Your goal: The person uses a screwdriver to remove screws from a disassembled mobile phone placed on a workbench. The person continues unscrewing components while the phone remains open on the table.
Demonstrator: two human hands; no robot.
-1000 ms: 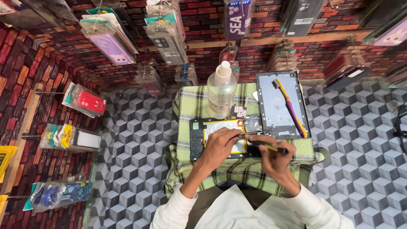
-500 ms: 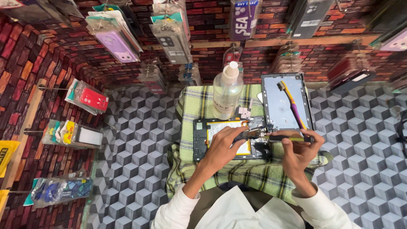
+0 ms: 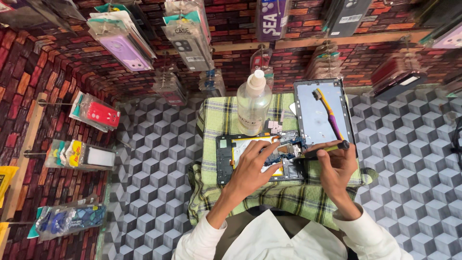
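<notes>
Checked cloth bears opened tablet under left fingers.

A small phone repair and accessories shop: packaged phone cases hang on pegs along brick-patterned walls, and on the checked cloth over the desk lie an opened tablet, its removed screen panel and a clear liquid bottle.

Bright even light, soft shadows, sharp centre, strong wide-angle bending at edges
</notes>
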